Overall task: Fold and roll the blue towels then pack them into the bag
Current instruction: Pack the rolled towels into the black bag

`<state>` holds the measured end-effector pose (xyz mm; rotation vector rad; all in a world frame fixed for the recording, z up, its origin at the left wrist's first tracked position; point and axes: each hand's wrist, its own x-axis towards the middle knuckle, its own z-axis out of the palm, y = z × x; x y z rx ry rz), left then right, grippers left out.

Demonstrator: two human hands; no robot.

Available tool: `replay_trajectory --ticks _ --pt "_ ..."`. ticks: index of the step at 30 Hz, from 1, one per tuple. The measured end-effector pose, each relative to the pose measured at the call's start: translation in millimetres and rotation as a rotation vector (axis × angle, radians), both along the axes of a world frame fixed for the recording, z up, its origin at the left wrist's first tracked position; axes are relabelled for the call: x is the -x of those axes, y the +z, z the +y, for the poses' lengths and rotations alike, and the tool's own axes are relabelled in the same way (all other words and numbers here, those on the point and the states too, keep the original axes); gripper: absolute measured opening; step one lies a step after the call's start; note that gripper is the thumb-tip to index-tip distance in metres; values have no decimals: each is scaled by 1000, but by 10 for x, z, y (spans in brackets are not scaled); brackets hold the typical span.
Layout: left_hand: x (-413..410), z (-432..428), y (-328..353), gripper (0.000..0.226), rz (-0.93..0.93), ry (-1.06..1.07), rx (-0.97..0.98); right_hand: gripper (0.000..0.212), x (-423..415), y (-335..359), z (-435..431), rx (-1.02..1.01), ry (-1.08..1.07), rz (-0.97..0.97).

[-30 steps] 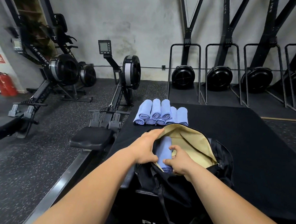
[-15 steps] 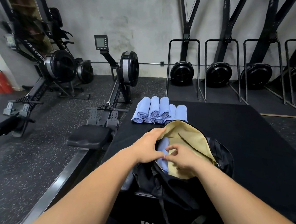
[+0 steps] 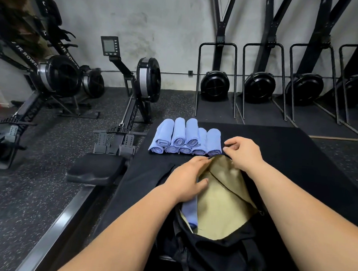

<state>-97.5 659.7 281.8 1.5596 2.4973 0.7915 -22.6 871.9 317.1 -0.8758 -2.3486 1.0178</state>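
Rowing machine (image 3: 143,85) on speckled rubber floor (image 3: 36,190), black mat (image 3: 297,162), upright machines (image 3: 215,85) along grey wall (image 3: 169,21)

towels (image 3: 186,135): soft matt cloth | bag (image 3: 219,259): matt fabric (lining perhaps canvas)
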Motion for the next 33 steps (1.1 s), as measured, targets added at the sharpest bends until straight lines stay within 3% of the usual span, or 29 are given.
replay_trajectory --ticks 7,14,21,27,33 --pt "81 115 -435 55 -25 25 45 28 348 -285 373 -60 1 -134" --pt "107 132 -677 52 -53 24 -24 55 841 -496 546 -3 103 -244" --pt "141 187 -786 55 -52 10 -50 57 1231 -776 631 38 102 -289" --pt "146 202 -784 54 -57 19 -70 59 1312 -992 620 40 67 -264" --pt "157 199 -785 54 -49 27 -50 54 1205 -895 597 151 -39 -119"
